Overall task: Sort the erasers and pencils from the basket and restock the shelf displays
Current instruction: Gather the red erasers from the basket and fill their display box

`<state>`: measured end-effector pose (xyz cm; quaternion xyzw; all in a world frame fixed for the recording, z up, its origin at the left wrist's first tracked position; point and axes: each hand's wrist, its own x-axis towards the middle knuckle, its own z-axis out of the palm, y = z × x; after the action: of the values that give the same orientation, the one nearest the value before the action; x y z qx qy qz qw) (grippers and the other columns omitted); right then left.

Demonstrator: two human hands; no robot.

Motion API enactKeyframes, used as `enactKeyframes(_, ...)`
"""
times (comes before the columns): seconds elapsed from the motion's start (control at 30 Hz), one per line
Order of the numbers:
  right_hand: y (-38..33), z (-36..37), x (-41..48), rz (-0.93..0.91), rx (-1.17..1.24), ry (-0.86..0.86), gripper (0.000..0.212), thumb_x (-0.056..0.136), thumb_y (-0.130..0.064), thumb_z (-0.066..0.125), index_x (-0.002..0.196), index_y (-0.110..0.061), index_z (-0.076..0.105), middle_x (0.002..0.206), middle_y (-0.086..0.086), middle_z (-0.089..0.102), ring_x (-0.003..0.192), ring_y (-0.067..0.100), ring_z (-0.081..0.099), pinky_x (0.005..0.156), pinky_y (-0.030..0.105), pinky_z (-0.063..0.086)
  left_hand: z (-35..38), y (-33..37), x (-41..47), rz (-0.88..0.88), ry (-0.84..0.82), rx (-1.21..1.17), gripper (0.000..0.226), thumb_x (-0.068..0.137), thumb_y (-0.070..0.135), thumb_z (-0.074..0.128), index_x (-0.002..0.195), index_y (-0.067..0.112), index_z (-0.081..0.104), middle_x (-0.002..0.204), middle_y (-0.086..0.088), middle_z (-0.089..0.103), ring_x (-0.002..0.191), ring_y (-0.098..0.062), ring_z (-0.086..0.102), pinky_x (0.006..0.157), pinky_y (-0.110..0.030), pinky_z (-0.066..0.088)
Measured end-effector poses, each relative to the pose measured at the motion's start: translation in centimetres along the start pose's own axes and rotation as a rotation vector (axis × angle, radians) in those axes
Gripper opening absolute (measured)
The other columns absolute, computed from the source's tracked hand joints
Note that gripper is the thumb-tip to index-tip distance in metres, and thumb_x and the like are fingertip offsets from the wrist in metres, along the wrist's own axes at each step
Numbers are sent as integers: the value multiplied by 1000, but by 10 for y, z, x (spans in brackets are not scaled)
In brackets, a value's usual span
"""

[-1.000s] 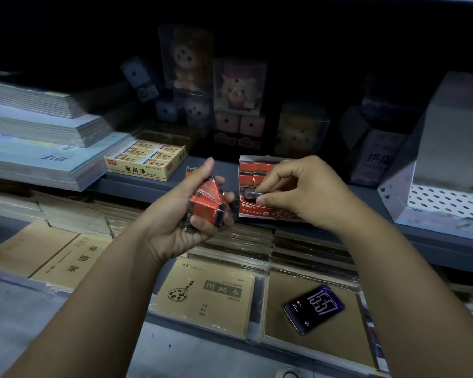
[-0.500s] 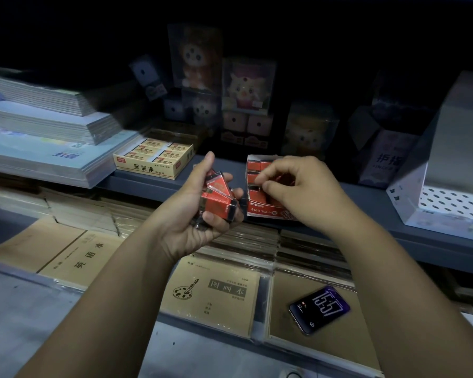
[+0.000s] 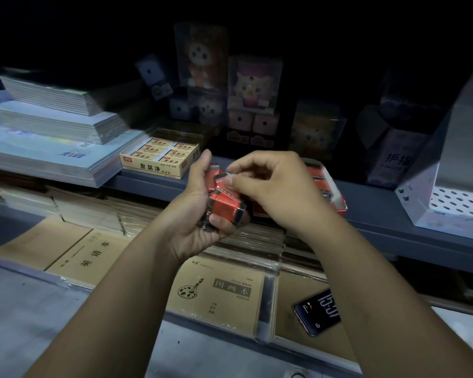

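The right hand (image 3: 279,192) is back from the red display box (image 3: 336,200) on the shelf (image 3: 380,214); thumb and forefinger now pinch the top eraser (image 3: 221,177); the left hand (image 3: 194,230) curls round the remaining erasers (image 3: 227,207); restocking looks midway, one per trip.

Stationery shop, seen from where I stand at its shelving. The grey shelf (image 3: 366,214) before me carries stock in open display cartons: a yellow eraser box (image 3: 159,159) and a red eraser box (image 3: 333,197). Boxed toys (image 3: 253,83) stand behind, and notebooks (image 3: 58,118) are stacked at left. Below, plastic-wrapped exercise books (image 3: 216,290) lie in rows.
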<state>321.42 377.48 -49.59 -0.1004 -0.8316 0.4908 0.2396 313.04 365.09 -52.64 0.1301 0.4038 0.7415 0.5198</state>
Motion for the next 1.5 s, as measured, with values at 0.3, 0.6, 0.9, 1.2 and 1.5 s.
enactKeyframes(0.3, 5, -38, -1, 160, 151, 278, 5, 92, -13, 72, 94, -8, 71, 82, 13, 73, 54, 15, 64, 44, 26, 47, -4, 0, 3, 88, 182, -196, 78, 84, 84, 42, 111, 13, 59, 92, -14, 64, 67, -23, 59, 28, -14, 32)
enactKeyframes(0.6, 20, -60, -9, 221, -166, 84, 7, 89, -16, 76, 86, -11, 75, 67, 6, 73, 53, 8, 64, 54, 22, 50, -2, 0, 6, 117, 205, -327, 58, 97, 66, 40, 107, 12, 59, 86, -16, 64, 63, -24, 59, 30, -13, 32)
enactKeyframes(0.9, 22, -59, -7, 223, -243, 72, 10, 84, -13, 82, 89, -13, 72, 70, 2, 74, 61, 7, 70, 61, 18, 56, 0, -2, 8, 132, 232, -305, 56, 97, 65, 48, 106, 12, 64, 91, -16, 67, 64, -27, 64, 31, -15, 37)
enactKeyframes(1.2, 24, -56, -8, 197, -322, 89, 12, 82, -20, 84, 88, -21, 74, 78, -2, 71, 68, 3, 67, 66, 16, 52, 0, -4, 8, 132, 171, -315, 50, 97, 63, 52, 99, 15, 64, 98, -13, 66, 74, -23, 62, 33, -15, 38)
enactKeyframes(1.5, 25, -55, -8, 207, -367, 79, 12, 80, -20, 85, 75, -20, 74, 63, -7, 66, 57, -2, 60, 59, 15, 44, 3, -7, 8, 145, 169, -341, 47, 95, 62, 56, 109, 17, 61, 101, -13, 65, 76, -25, 65, 36, -15, 40)
